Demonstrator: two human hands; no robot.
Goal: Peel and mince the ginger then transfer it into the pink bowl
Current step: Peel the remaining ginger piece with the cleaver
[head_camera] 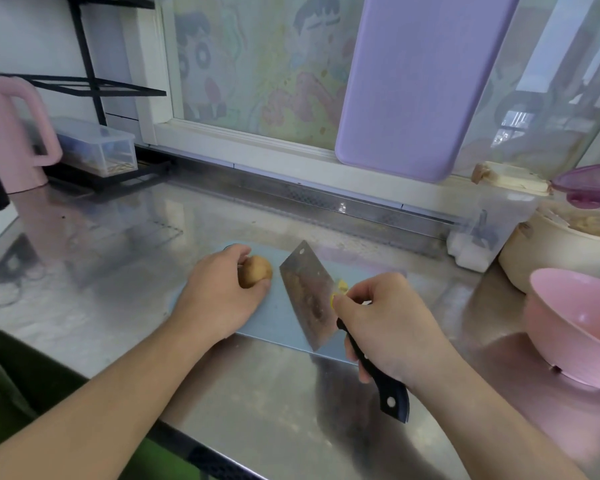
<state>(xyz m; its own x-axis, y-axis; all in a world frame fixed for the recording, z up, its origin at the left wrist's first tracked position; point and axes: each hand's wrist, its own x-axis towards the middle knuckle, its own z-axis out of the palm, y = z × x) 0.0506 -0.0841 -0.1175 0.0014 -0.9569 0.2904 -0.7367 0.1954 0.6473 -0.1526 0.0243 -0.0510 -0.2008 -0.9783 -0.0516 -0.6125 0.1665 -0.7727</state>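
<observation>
Left hand: the left hand [219, 292] rests on a pale blue cutting board [278, 323], fingers curled round a brown ginger root [255, 271].
Right hand: the right hand [392, 323] grips the black handle of a cleaver [309, 296], while thumb and forefinger pinch a small yellow ginger piece [340, 291] against the blade's far side.
Hidden: the left palm covers the near half of the root; the right fingers mask most of the yellow piece, so its shape is hard to make out; the cleaver's edge is out of sight beneath the tilted blade.
Cleaver: blade between the two hands, smeared with residue, its tip pointing away from the person.
Pink bowl: the pink bowl [575, 327] sits right of the right hand on the steel counter [118, 244], cut off by the frame edge.
Beyond the hands: a lilac board [420, 84] leans at the window.
</observation>
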